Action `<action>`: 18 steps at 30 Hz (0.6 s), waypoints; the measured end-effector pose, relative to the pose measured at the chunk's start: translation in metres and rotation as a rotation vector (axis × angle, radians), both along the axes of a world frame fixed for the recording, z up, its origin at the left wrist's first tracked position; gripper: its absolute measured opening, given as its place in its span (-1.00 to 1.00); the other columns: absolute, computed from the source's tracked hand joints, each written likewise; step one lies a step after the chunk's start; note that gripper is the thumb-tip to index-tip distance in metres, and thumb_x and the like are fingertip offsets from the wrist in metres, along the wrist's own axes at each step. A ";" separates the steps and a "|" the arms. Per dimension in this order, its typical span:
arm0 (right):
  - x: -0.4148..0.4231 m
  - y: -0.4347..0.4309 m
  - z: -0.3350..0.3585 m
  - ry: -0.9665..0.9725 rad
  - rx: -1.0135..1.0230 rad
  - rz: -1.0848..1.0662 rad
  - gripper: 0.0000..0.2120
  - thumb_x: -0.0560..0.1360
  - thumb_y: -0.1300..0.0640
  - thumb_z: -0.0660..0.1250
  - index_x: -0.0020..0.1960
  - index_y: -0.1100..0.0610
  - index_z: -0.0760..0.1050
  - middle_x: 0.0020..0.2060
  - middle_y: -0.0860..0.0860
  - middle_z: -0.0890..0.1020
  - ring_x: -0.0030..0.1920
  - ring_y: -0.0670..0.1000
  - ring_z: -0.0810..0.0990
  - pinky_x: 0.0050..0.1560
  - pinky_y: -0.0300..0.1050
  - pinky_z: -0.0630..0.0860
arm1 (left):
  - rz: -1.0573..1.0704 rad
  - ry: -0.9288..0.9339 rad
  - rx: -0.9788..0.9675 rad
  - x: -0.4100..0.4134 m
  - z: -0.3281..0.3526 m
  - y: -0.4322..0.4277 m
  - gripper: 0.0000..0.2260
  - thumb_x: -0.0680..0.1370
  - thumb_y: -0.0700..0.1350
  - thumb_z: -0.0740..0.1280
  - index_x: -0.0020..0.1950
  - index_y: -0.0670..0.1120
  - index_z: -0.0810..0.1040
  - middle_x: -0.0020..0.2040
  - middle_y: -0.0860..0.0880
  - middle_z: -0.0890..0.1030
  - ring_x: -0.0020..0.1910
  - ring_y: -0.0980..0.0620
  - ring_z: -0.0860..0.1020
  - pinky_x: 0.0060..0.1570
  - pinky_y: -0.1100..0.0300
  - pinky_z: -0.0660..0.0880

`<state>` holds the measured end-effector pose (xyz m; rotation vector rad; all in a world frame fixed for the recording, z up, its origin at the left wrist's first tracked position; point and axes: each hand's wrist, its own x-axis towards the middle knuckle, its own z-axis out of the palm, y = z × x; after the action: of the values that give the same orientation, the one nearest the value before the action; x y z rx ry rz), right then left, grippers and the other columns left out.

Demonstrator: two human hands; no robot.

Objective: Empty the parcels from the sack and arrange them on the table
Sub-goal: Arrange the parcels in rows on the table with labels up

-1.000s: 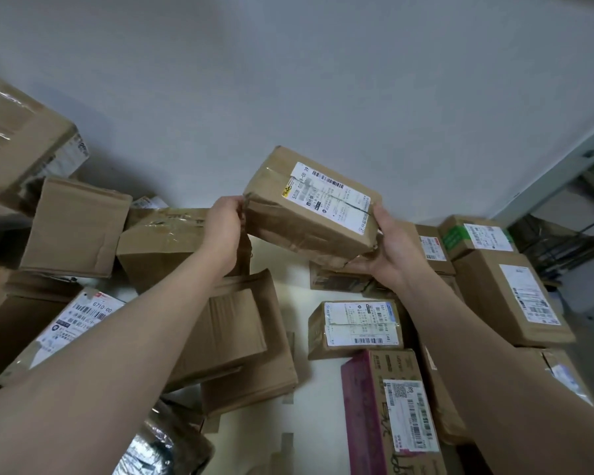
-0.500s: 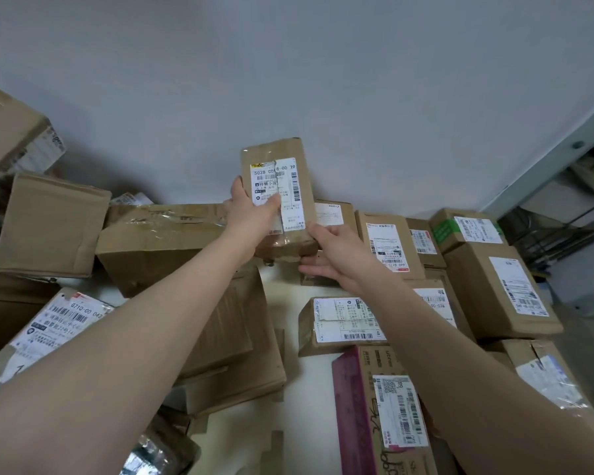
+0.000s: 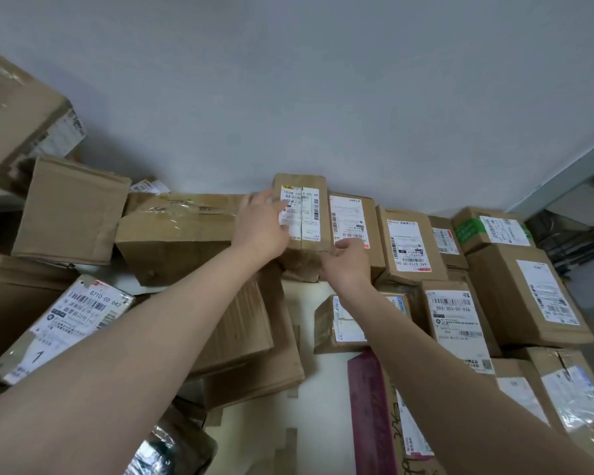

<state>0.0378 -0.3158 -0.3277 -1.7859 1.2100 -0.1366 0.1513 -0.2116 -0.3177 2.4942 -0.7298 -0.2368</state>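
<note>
The taped parcel (image 3: 308, 209) stands upright at twelve o'clock on the bench (image 3: 323, 406), against the wall, touching a labelled box (image 3: 352, 217) at its three o'clock. The left hand (image 3: 263, 231) grips its left edge. The right hand (image 3: 347, 269), fingers loose, touches its lower right corner.

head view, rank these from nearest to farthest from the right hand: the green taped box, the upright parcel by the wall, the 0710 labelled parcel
1. upright parcel, just left of the right hand, against the wall.
2. green-taped box, back right.
3. 0710-labelled parcel, far left.
</note>
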 end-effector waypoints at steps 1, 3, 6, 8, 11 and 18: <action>-0.001 0.000 0.000 0.023 -0.027 0.017 -0.80 0.55 0.14 0.32 0.10 0.01 0.33 0.19 0.07 0.41 -0.09 0.11 0.63 0.02 0.07 0.63 | 0.009 -0.035 -0.015 0.004 0.007 0.006 -0.45 0.51 -0.11 0.35 0.49 0.10 0.34 0.53 -0.02 0.23 0.51 -0.08 0.10 0.45 0.01 0.12; 0.002 0.002 0.002 0.046 -0.107 0.007 -0.82 0.55 0.14 0.31 0.12 0.01 0.38 0.15 0.02 0.28 -0.08 0.14 0.63 0.01 0.06 0.62 | 0.039 -0.025 0.073 0.017 0.021 0.022 -0.26 0.43 -0.10 0.39 0.55 0.13 0.17 0.56 -0.07 0.13 0.55 -0.09 -0.01 0.47 -0.04 -0.01; 0.013 0.013 0.008 -0.018 -0.277 0.022 -0.77 0.55 0.16 0.30 0.20 0.03 0.44 0.24 0.05 0.30 0.06 0.07 0.52 0.07 0.07 0.59 | 0.050 0.134 0.469 0.042 0.034 0.055 -0.02 0.42 -0.07 0.45 0.60 0.04 -0.19 0.59 -0.21 -0.14 0.56 -0.21 -0.22 0.50 -0.14 -0.24; 0.022 0.024 0.015 -0.062 -0.335 0.092 -0.75 0.56 0.17 0.28 0.22 0.05 0.45 0.27 0.06 0.33 0.15 0.07 0.46 0.13 0.02 0.53 | 0.046 0.117 0.608 0.050 0.031 0.080 0.05 0.39 -0.04 0.51 0.60 -0.01 -0.21 0.58 -0.22 -0.07 0.56 -0.24 -0.13 0.49 -0.24 -0.20; 0.033 0.040 0.026 -0.156 -0.333 0.197 -0.78 0.56 0.18 0.25 0.19 0.04 0.49 0.18 -0.01 0.49 0.16 0.06 0.52 0.14 -0.04 0.49 | 0.069 0.009 0.565 0.049 0.025 0.099 0.00 0.24 0.04 0.58 0.55 -0.03 0.09 0.46 -0.16 0.13 0.49 -0.22 0.06 0.49 -0.26 -0.06; 0.062 0.069 0.062 -0.221 0.217 0.169 -0.47 0.52 -0.39 0.11 0.25 -0.03 0.48 0.09 -0.11 0.61 -0.02 -0.11 0.59 0.00 -0.05 0.60 | 0.156 -0.423 0.164 0.016 0.022 0.111 -0.10 0.09 -0.14 0.54 0.38 -0.02 0.26 0.29 -0.10 0.22 0.27 -0.20 0.18 0.41 -0.31 0.08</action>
<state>0.0997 -0.2464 -0.2655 -1.6274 0.8784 -0.0972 0.1677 -0.1008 -0.2959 2.7776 -0.6930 0.3090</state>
